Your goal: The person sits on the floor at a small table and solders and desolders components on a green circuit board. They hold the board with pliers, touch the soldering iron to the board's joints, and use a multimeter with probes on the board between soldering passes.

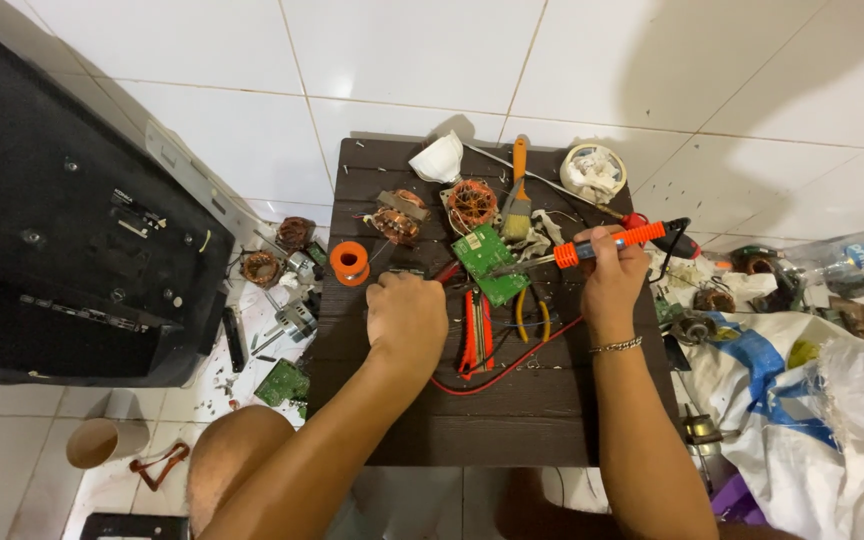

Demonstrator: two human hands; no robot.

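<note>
Holding an orange-handled soldering iron (612, 240), the right hand (612, 275) is clamped around its grip, and the metal tip rests on the green circuit board (487, 262) at the middle of the dark wooden table (512, 410). The left hand (407, 315) is closed in a fist beside the board; whether it holds something, I cannot tell. I judge the soldering is in progress. Copper coils (397, 225) lie nearby.

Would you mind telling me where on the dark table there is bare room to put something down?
The table's near strip, between the forearms below the red wire, is bare. The far half is crowded around the green circuit board, copper coils and orange spool.
</note>
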